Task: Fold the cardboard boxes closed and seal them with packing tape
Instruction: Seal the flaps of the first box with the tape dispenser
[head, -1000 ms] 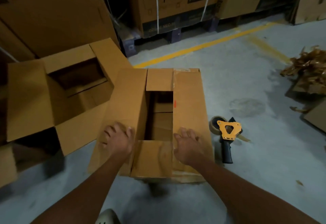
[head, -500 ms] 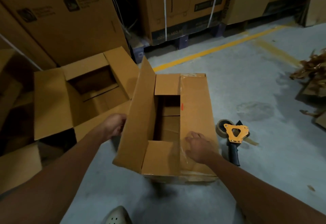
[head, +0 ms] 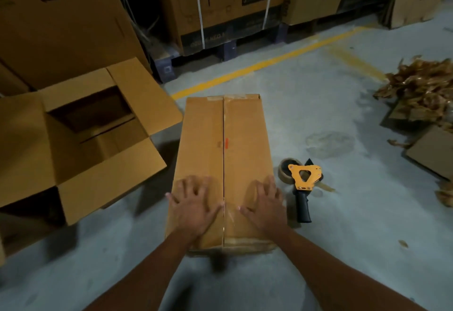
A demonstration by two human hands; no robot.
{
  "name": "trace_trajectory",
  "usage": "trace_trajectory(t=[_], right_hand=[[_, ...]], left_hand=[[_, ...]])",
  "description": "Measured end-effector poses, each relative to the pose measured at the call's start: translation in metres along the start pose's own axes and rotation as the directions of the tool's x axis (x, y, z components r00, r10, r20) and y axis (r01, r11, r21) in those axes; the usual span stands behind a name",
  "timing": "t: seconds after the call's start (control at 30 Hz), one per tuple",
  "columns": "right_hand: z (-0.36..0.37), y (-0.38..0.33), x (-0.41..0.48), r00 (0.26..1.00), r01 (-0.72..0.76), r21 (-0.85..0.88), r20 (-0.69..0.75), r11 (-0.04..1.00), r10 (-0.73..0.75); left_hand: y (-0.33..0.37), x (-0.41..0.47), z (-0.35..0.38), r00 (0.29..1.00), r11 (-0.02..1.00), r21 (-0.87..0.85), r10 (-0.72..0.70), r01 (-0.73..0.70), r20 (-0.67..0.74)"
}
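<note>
Now we count two cardboard boxes on the floor (head: 343, 237) in front of us. One, the closed box (head: 245, 139), stands in the middle, its two long flaps folded down and meeting along a centre seam, with a small red mark beside that seam.

Our left hand (head: 193, 205) lies flat on the left flap and our right hand (head: 266, 203) on the right flap, one on either side of the seam and close to the box's near edge. The grip of each hand is spread, the fingers straight and splayed, pressing on the cardboard and pinching nothing.

The other, the open box (head: 85, 139), sits near the closed one on its left, its four flaps turned outward.

One tape dispenser (head: 304, 181), orange with a black handle and a brown roll, lies on the floor just beside the closed box's right side, apart from our right hand.

One heap of crumpled brown scraps (head: 421, 82) lies by the floor's right edge. One yellow line (head: 257, 65) crosses the floor behind the closed box, with large stacked cartons (head: 220, 4) beyond it.
</note>
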State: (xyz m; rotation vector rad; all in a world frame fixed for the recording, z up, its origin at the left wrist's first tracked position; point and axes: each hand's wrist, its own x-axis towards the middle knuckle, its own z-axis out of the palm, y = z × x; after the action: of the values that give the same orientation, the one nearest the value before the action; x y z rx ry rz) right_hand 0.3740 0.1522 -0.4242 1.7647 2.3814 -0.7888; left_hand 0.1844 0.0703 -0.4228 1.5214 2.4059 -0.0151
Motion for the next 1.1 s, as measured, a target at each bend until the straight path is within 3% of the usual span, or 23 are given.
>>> trace_trajectory(t=[0.1,0.2,0.33,0.43,0.5,0.57,0.67,0.8,0.9,1.1], right_hand=[[0.006,-0.002,0.002,0.996,-0.020,0.043,-0.091,0.999,0.024],[0.001,0.004,0.005,0.985,-0.084,0.101,-0.139,0.991,0.097],[-0.012,0.030,-0.006,0.971,-0.126,0.042,-0.201,0.991,0.132],[-0.019,0.047,-0.007,0.959,-0.095,0.123,-0.257,0.988,0.124],[-0.023,0.058,0.000,0.935,-0.089,0.329,-0.298,0.940,0.193],[-0.028,0.071,0.011,0.885,-0.122,0.565,-0.310,0.816,0.347],[-0.024,0.100,0.032,0.836,-0.253,0.659,-0.220,0.708,0.503],[-0.001,0.138,0.062,0.894,-0.380,0.493,-0.022,0.783,0.448],[0.016,0.155,0.090,0.894,-0.431,0.431,0.085,0.793,0.440],[0.044,0.173,0.131,0.858,-0.507,0.376,0.131,0.775,0.498]], left_hand=[[-0.009,0.003,-0.002,0.974,0.965,-0.139,-0.219,0.224,0.053],[0.009,-0.004,-0.007,0.969,0.952,-0.182,-0.237,0.245,0.064],[0.053,-0.030,0.009,0.957,0.953,-0.112,-0.270,0.281,0.107],[0.068,-0.025,0.022,0.979,0.979,-0.026,-0.199,0.200,0.055],[0.072,-0.009,0.028,0.999,0.999,0.008,-0.035,0.035,-0.017],[0.079,0.013,0.029,0.995,0.996,0.031,0.090,-0.088,-0.049],[0.084,0.053,0.023,0.989,0.991,0.007,0.136,-0.136,-0.061],[0.085,0.103,0.019,0.978,0.982,0.051,0.188,-0.184,-0.090],[0.096,0.133,0.017,0.979,0.986,0.056,0.161,-0.155,-0.122],[0.103,0.149,0.024,0.976,0.990,0.061,0.137,-0.128,-0.171]])
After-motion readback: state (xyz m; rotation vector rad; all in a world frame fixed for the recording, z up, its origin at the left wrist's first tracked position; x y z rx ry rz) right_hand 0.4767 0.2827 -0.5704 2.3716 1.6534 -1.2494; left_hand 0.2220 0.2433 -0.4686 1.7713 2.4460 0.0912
